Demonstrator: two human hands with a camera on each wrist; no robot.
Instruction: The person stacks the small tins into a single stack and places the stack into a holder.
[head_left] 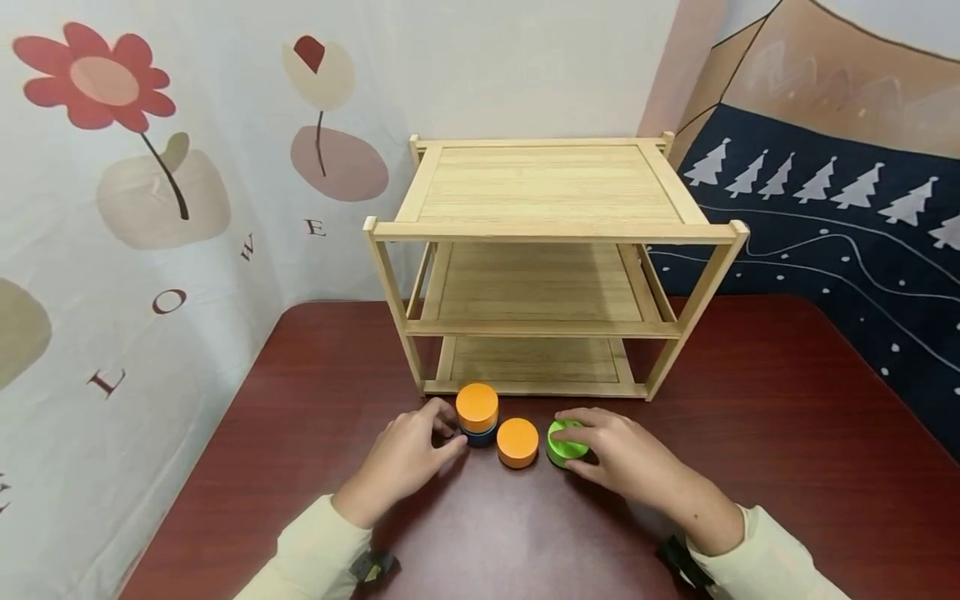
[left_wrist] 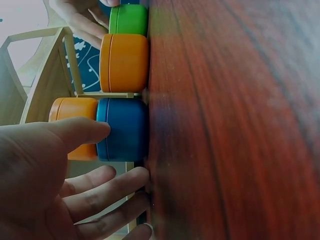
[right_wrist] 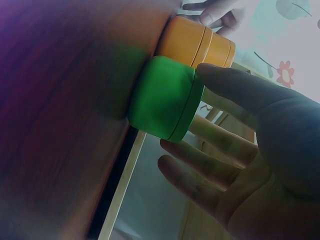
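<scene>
Green container [head_left: 561,454] stands pinched in right hand [head_left: 621,454], likely to steady it, left hand [head_left: 408,450] loose beside orange-on-blue stack [head_left: 477,408].

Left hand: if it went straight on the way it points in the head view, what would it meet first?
The left hand would probably meet the blue lidded container first, stacked under an orange lidded container; its thumb looks very close, though contact is hard to tell.
</scene>
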